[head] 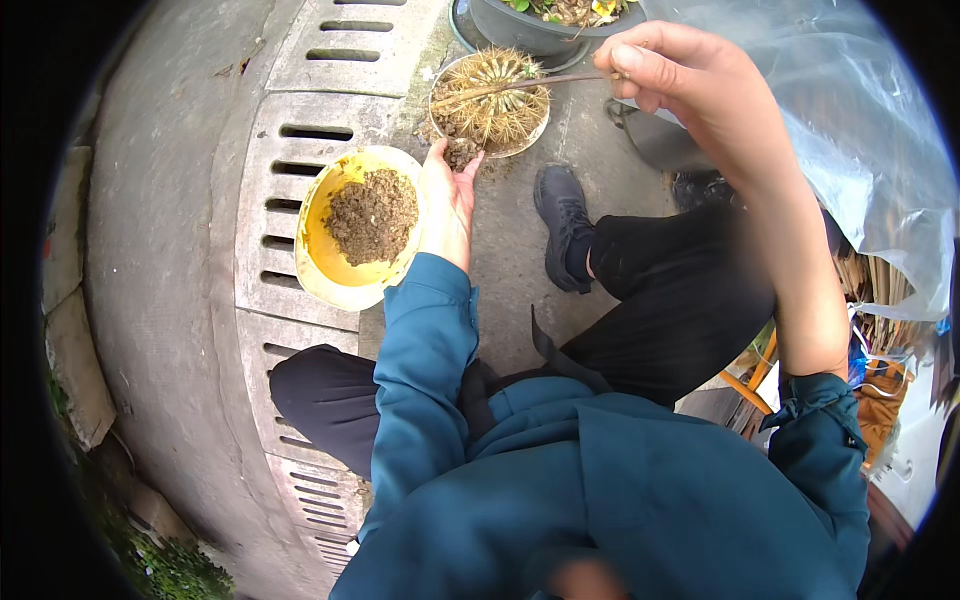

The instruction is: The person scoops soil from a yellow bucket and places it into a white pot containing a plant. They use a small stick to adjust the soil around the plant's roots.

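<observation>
A round, spiny cactus (514,97) sits in a pot (541,136) with a pale rim, crumbly soil showing along its left side. My right hand (660,71) pinches one end of a thin stick (555,79), which reaches across the cactus towards the soil at the pot's left. Against the near edge of the pot, my left hand (450,199) cups a clump of soil (462,155) in its fingers. Beside that hand stands a yellow plastic container (315,247), shaped like an upturned hard hat, with loose brown soil (375,217) in it.
Slotted concrete drain covers (300,112) run along the left. A large dark planter (517,30) stands beyond the cactus. Clear plastic sheeting (832,97) and stacked cardboard (862,292) lie to the right. My shoe (562,225) rests on the concrete near the pot.
</observation>
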Demonstrator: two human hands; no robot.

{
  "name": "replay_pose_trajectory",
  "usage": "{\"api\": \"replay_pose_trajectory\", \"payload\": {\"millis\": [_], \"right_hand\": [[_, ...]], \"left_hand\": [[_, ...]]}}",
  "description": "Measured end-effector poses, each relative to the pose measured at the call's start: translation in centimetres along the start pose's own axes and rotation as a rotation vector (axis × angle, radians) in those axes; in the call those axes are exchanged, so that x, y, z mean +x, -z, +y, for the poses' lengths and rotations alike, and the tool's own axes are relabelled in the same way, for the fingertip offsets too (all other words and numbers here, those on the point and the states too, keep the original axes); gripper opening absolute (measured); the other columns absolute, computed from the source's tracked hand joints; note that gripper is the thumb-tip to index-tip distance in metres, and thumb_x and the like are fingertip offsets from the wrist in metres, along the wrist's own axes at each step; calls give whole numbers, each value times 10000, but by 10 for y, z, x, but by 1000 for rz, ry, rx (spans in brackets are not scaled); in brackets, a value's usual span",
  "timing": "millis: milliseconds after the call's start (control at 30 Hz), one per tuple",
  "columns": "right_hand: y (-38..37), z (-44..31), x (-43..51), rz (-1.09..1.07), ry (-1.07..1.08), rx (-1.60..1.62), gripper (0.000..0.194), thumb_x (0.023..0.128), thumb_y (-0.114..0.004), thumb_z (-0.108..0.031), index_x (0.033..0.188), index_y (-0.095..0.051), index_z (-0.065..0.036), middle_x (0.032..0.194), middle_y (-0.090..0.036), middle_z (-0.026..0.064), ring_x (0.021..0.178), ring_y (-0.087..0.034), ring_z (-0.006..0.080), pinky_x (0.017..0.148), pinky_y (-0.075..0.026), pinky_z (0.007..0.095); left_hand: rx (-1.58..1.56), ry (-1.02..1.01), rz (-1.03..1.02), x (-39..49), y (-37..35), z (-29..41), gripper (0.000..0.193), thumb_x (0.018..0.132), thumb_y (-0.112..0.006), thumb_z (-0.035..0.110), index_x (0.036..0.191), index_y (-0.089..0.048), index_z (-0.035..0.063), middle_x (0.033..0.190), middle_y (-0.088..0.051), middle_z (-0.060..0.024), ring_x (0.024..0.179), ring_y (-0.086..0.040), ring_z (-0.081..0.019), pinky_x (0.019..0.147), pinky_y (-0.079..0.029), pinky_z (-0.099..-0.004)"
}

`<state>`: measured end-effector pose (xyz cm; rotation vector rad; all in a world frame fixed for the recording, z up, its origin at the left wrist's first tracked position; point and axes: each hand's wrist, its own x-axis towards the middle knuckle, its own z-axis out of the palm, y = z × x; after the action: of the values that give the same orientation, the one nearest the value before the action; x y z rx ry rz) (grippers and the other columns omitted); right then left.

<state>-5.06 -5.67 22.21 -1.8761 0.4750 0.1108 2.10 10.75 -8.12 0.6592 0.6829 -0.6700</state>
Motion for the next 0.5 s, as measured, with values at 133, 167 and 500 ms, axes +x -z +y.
{"api": "replay_pose_trajectory", "payload": {"millis": [133,167,500], "right_hand": [[2,2,1,-6,11,14,260,939,-644,-250,1048,-689,-18,850,-620,-11,801,-537,58,721,-417,201],[4,2,0,-5,10,14,259,940,-643,-251,1048,-690,-20,849,-620,-11,800,-539,57,721,-417,201],[0,-8,-1,8,3,95,232,923,-664,-227,1022,-713,-24,819,-648,-4,750,-556,50,673,-425,192]], "left_hand": [[80,-44,34,-11,-12,0,552,978,-528,201,1426,-326,-49,1504,-324,-152,1316,-404,-339,1116,-291,-568],[85,-47,44,-15,-18,-2,558,979,-532,208,1428,-325,-50,1504,-324,-154,1323,-396,-339,1114,-292,-565],[136,-109,-31,-19,-16,-2,751,945,-596,323,1479,-206,-33,1541,-169,-218,1415,-169,-409,1113,-297,-558]]}}
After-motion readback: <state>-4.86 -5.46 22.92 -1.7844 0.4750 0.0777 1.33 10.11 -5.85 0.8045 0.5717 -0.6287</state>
